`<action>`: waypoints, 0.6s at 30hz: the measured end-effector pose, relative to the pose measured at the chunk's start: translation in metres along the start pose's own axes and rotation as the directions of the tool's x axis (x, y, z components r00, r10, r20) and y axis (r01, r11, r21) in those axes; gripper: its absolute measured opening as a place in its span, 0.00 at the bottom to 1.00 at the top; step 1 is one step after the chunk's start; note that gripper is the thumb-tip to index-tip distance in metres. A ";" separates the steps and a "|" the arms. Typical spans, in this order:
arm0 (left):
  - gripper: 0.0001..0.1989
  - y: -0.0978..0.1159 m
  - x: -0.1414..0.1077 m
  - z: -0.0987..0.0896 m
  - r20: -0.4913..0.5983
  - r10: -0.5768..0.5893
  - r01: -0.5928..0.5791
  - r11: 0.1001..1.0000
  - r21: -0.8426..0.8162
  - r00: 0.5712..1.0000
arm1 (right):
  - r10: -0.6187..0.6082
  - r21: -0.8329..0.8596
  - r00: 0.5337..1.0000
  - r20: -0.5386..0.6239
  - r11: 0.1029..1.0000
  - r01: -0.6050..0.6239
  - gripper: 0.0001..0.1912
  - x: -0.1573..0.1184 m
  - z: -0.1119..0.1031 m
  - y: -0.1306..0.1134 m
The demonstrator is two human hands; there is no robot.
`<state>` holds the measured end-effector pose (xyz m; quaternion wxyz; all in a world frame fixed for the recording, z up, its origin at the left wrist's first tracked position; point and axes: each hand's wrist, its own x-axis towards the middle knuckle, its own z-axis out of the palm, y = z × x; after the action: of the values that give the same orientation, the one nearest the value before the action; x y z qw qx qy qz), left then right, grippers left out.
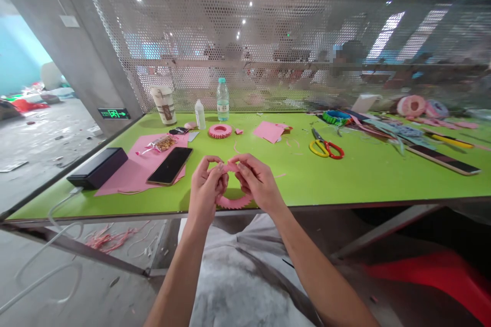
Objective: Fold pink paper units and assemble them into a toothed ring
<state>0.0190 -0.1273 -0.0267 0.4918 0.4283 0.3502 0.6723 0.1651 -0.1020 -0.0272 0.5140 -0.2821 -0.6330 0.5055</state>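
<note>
pink paper ring (pixel 235 202), tight grip of left hand (pixel 205 190) and right hand (pixel 258 182), top hidden by fingers (pixel 247 162)

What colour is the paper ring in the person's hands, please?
The folded paper ring is pink; it shows best in the head view.

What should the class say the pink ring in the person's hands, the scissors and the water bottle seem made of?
The pink ring looks like matte folded paper: its edge shows many small, regular pleats. The scissors seem to have glossy yellow and red plastic handles and grey metal blades. The water bottle looks like thin clear plastic, since the light passes through it, with a blue cap, probably plastic too.
</note>
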 end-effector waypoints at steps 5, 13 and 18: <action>0.16 -0.002 -0.004 -0.001 -0.082 0.188 -0.157 0.944 0.291 0.979 | 0.018 0.064 0.999 -0.046 0.998 -0.015 0.16 0.000 -0.001 -0.002; 0.12 -0.005 -0.009 -0.003 -0.152 0.307 -0.192 0.839 0.509 0.939 | 0.005 0.051 0.999 -0.047 0.999 -0.003 0.16 0.001 -0.003 0.000; 0.12 -0.002 -0.012 -0.001 -0.178 0.293 -0.176 0.857 0.485 0.939 | 0.001 0.061 0.999 -0.033 0.998 0.001 0.17 0.002 -0.003 0.003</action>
<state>0.0206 -0.1387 -0.0319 0.2424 0.4862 0.5028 0.6724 0.1667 -0.0982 -0.0292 0.5328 -0.2743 -0.6088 0.5199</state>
